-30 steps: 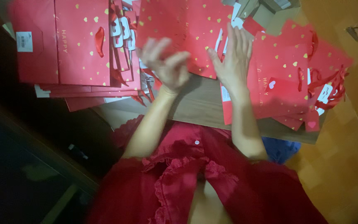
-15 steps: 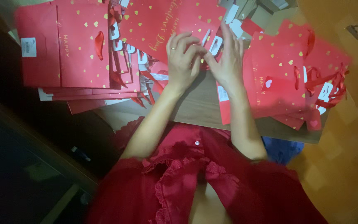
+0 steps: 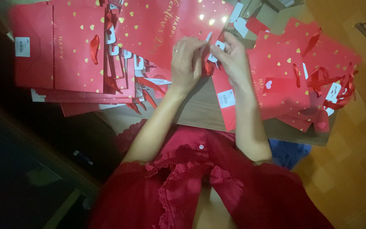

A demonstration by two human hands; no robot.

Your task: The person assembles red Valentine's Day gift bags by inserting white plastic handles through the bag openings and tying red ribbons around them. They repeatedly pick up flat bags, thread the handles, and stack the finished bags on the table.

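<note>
A flat red paper gift bag point(image 3: 166, 29) with gold hearts lies in front of me, tilted across the low wooden table point(image 3: 200, 110). My left hand point(image 3: 186, 63) and my right hand point(image 3: 229, 57) meet at its lower edge, fingers pinched around a small white tag point(image 3: 215, 51) and a red ribbon handle. A ring shows on my left hand. What lies under the fingers is hidden.
A stack of folded red gift bags point(image 3: 64, 51) sits at the left with white tags along its edge. Another pile of red gift bags with ribbon handles point(image 3: 301, 85) lies at the right. Orange tiled floor point(image 3: 352, 140) lies beyond the table's right edge.
Both hands were raised apart with spread fingers. They have come down together onto the edge of the middle bag and closed on its tag and ribbon.
</note>
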